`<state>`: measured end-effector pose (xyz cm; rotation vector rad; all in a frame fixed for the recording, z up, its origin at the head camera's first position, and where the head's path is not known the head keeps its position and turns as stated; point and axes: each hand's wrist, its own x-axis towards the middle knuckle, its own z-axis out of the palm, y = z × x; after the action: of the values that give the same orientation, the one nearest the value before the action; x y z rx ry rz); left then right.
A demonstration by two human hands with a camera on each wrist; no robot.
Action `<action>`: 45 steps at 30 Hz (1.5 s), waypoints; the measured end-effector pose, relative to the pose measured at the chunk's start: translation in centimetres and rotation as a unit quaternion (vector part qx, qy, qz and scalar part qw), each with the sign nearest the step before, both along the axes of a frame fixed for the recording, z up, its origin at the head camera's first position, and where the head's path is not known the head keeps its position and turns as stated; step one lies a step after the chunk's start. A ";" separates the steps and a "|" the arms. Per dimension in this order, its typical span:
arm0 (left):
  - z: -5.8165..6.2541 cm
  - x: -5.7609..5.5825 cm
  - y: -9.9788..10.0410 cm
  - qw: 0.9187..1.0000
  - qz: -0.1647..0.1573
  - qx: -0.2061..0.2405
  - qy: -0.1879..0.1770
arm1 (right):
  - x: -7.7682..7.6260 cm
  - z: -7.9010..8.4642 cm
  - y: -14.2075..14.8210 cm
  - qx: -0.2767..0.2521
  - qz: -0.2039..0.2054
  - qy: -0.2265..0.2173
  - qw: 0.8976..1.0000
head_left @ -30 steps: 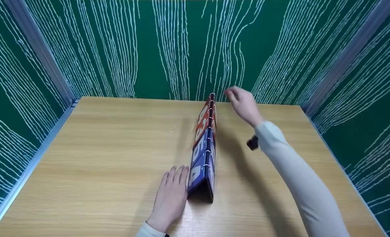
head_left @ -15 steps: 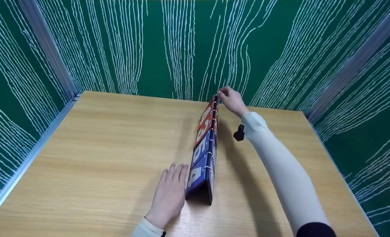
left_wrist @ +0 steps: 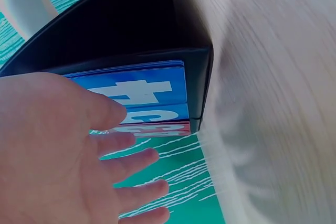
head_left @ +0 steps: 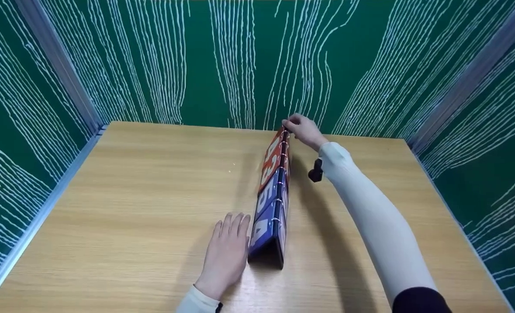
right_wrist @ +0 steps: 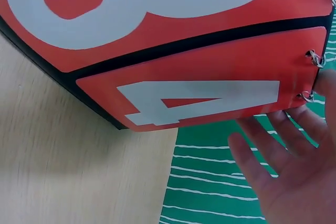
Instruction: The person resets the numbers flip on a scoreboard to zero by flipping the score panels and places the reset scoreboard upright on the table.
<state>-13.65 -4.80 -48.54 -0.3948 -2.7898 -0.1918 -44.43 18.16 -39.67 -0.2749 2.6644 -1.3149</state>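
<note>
A tent-shaped tabletop flip scoreboard [head_left: 264, 204] stands lengthwise on the wooden table. Its ring-bound number cards are blue at the near end and red at the far end, reading 4, 3, 5, 4 from far to near on the left face. My left hand [head_left: 225, 256] lies beside the near end with fingers straight, by the blue 4 card [left_wrist: 139, 90]. At the far end my right hand [head_left: 304, 130] pinches the top corner. In the right wrist view its fingers reach behind the edge of the red 4 card [right_wrist: 210, 93], close to the metal rings [right_wrist: 315, 57].
The wooden table [head_left: 153, 182] ends at a green wall [head_left: 144, 61] with white wavy lines at the back. Similar walls rise on both sides, with grey posts [head_left: 462, 74] at the corners.
My right hand has moved left to the far top end of the scoreboard and its thumb and finger now grip there. The left hand has stayed beside the near end.
</note>
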 end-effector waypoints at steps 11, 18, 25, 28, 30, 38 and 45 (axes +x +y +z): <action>-0.2 -0.5 -1.3 0.998 -0.055 0.011 -0.019 | 0.3 -0.1 0.1 0.008 0.012 0.010 1.000; 0.2 -2.5 -3.5 0.963 -0.165 0.146 -0.154 | 0.3 0.0 0.0 0.013 0.013 0.009 1.000; 0.1 -5.1 -4.1 0.927 -0.173 0.208 -0.259 | 0.6 0.1 0.0 0.020 0.020 0.011 1.000; -0.1 -5.7 -4.2 0.918 -0.179 0.225 -0.275 | 0.9 0.2 -0.1 0.026 0.026 0.016 0.999; -0.2 -5.9 -4.3 0.911 -0.179 0.236 -0.286 | 1.0 0.3 -0.2 0.027 0.026 0.017 0.999; -0.1 -6.1 -4.4 0.896 -0.193 0.250 -0.311 | 0.9 0.3 -0.3 0.029 0.022 0.009 0.999; -0.3 -6.0 -4.2 0.891 -0.193 0.240 -0.333 | 1.0 0.3 -0.5 0.037 0.026 0.010 0.999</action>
<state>-19.60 -8.96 -48.85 -0.8836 -3.0934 -1.3013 -43.45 17.63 -39.37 -0.3465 2.6960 -1.2022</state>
